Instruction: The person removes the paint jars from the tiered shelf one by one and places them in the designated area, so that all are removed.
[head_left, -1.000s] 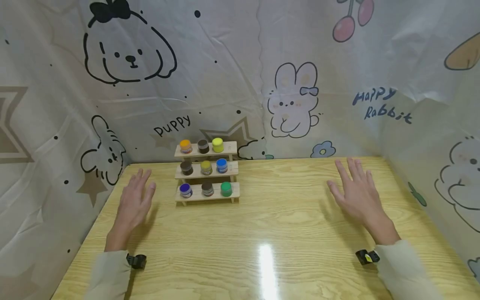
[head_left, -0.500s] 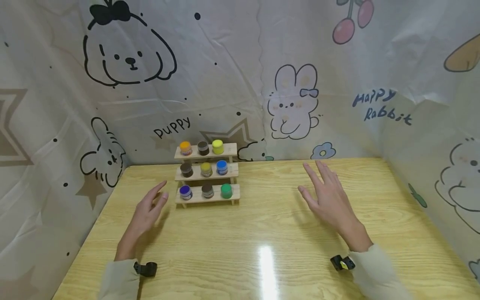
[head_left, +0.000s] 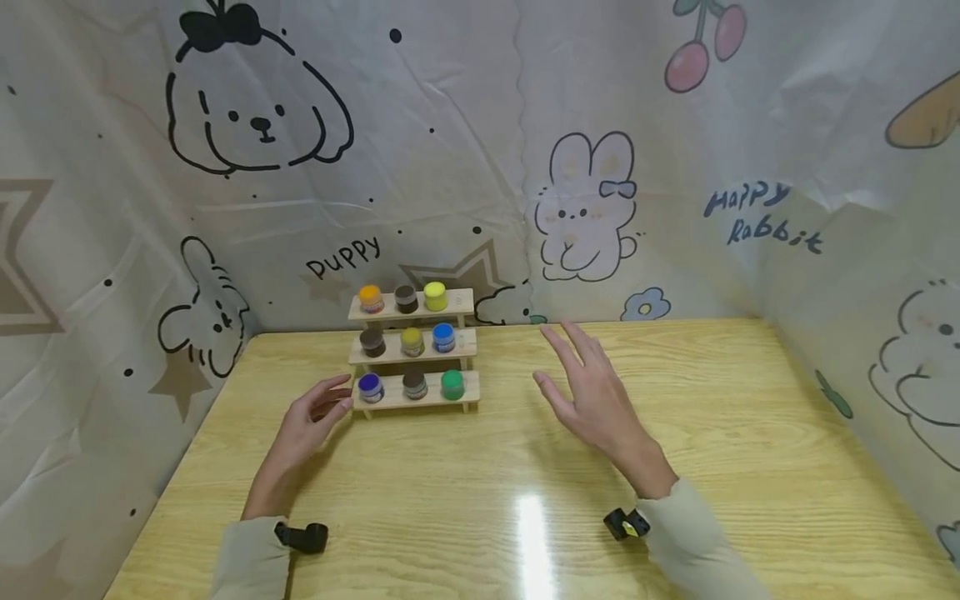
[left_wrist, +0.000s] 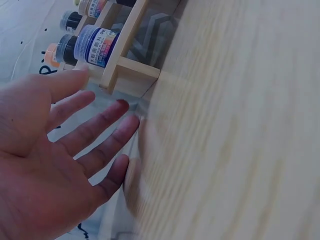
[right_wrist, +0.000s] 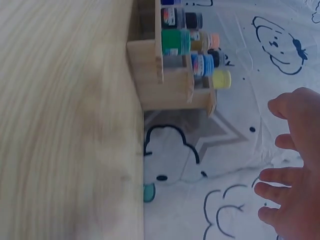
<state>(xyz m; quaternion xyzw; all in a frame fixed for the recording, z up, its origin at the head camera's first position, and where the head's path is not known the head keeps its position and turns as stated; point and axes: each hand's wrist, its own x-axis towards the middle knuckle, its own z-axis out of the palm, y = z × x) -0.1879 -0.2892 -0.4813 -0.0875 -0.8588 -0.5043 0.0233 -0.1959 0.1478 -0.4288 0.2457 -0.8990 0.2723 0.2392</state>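
Paint jars sit in three rows on the small stepped wooden rack at the back of the pale wood-grain table, close to the cartoon-printed curtain that hangs behind and to both sides. My left hand lies just beside the rack's left end, fingers relaxed and gently curved, holding nothing; its fingertips are level with the lowest step and very near the blue-lidded jar at that end. From the left wrist view, that jar lies just past my thumb, and I cannot tell whether the thumb touches the wooden step. My right hand hovers over the table to the right of the rack, well clear of it, fingers spread and straight, gripping nothing. On the bottom step the blue-lidded jar stands beside a dark brown-lidded jar and a green-lidded jar. The middle step carries brown, olive and light blue lids; the top step carries orange, dark and yellow ones. Both my wrists wear pale sleeves with a small black device strapped on.
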